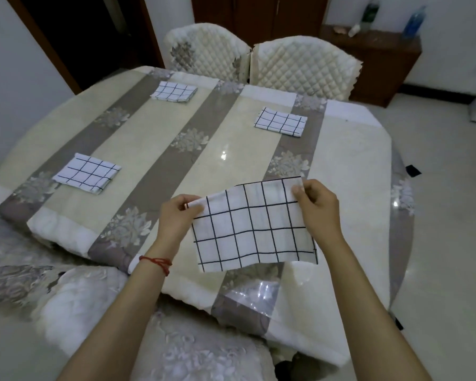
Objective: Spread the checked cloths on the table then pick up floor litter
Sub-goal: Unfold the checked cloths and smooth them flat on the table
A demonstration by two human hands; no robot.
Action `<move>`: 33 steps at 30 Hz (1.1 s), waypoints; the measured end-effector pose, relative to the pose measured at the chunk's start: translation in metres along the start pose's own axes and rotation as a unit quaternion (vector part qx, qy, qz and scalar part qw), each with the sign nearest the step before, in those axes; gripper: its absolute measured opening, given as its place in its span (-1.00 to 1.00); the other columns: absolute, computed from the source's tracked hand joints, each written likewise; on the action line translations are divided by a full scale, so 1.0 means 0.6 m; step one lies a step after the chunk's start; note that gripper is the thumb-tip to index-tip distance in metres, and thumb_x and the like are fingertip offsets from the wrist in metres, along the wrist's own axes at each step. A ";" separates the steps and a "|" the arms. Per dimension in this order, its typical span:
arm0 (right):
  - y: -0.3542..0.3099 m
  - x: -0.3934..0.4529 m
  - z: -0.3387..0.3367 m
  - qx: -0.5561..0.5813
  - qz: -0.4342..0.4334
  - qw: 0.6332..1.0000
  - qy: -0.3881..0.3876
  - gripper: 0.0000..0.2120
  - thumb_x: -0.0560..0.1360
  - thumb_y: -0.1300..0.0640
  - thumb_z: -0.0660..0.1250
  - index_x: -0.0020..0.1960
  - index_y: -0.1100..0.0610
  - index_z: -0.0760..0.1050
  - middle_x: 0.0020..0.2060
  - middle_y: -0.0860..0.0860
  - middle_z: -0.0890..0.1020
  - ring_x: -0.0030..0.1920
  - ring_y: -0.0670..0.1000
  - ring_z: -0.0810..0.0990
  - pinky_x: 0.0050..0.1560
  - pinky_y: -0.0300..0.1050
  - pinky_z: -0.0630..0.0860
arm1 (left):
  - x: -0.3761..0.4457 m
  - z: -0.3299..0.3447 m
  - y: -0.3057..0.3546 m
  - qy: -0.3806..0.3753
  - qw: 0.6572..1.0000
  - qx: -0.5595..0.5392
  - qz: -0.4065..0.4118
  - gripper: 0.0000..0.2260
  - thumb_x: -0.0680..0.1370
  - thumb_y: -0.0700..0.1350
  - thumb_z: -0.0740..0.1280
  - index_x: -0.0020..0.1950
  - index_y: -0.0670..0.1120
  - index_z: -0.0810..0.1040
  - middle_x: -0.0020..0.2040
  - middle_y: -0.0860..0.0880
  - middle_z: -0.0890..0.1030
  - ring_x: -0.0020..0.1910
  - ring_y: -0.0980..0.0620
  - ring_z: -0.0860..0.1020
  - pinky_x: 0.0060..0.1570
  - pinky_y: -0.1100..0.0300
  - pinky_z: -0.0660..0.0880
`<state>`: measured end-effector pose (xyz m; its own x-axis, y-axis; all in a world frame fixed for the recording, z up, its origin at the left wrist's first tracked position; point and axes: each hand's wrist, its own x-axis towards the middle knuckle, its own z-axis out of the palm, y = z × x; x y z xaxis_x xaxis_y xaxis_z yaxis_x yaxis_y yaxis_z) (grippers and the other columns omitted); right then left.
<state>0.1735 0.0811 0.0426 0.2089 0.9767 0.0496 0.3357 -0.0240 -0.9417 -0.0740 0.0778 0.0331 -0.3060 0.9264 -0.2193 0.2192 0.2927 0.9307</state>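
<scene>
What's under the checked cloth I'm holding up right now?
Under the held white black-grid cloth, pinched by left hand and right hand, lies the striped beige-and-grey floral tablecloth. Whatever sits directly beneath the cloth is covered.

No words or numbers can be read here. The two plastic bottles [390,19] on the brown wooden cabinet [379,55] are too blurry.

Home dining room: cloth-covered table [341,166], quilted chairs [305,64], wooden sideboard [382,59].
</scene>
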 end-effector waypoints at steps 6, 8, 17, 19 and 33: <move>-0.060 -0.014 0.023 -0.057 -0.075 0.990 -0.108 -0.88 0.48 0.19 0.33 -0.23 0.09 0.52 -0.41 -0.03 0.49 -0.36 -0.19 0.39 -0.25 -0.32 0.34 | -0.020 0.032 0.051 -0.153 0.964 0.132 0.171 -0.64 0.40 -0.20 0.43 0.17 0.00 0.54 0.12 0.12 0.52 0.15 0.19 0.45 0.19 0.33 0.31; -0.076 -0.020 0.029 -0.053 -0.075 0.988 -0.128 -0.92 0.48 0.19 0.34 -0.15 0.18 0.58 -0.29 0.10 0.60 -0.27 -0.08 0.48 -0.15 -0.19 0.43 | -0.025 0.048 0.072 -0.224 0.953 0.112 0.173 -0.74 0.40 -0.15 0.46 0.06 0.00 0.59 -0.02 0.11 0.59 -0.02 0.21 0.53 0.01 0.39 0.41; -0.057 -0.038 0.000 -0.075 0.024 0.988 -0.131 -0.70 0.40 0.07 0.43 -0.28 0.31 0.49 -0.42 0.09 0.36 -0.36 -0.05 0.30 -0.31 -0.20 0.25 | -0.005 0.025 0.080 -0.143 0.977 0.015 0.157 -0.82 0.46 -0.25 0.38 -0.14 -0.39 0.57 -0.26 -0.17 0.51 -0.23 0.01 0.45 -0.17 0.16 0.39; -0.045 -0.041 -0.005 -0.048 0.052 0.989 -0.127 -0.57 0.38 0.04 0.43 -0.18 0.45 0.44 -0.38 0.12 0.33 -0.32 0.01 0.29 -0.24 -0.14 0.26 | 0.007 0.013 0.074 -0.120 0.983 -0.006 0.142 -0.83 0.46 -0.22 0.38 -0.20 -0.34 0.56 -0.27 -0.15 0.47 -0.23 0.01 0.42 -0.17 0.14 0.37; -0.085 -0.057 0.062 0.126 0.051 0.991 -0.014 -0.70 0.39 0.16 0.44 -0.16 0.43 0.53 -0.29 0.37 0.57 -0.26 0.05 0.51 -0.17 -0.05 0.46 | -0.083 0.060 0.081 -0.103 0.979 0.031 0.174 -0.90 0.48 -0.12 0.37 -0.02 0.01 0.57 -0.07 0.07 0.62 -0.05 0.14 0.57 -0.04 0.34 0.49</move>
<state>0.1149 0.0567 0.0764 0.2031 0.9775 -0.0561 0.0726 -0.0722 -0.9947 -0.0150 0.0545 0.0791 -0.0110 0.9988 0.0475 0.3343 -0.0411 0.9416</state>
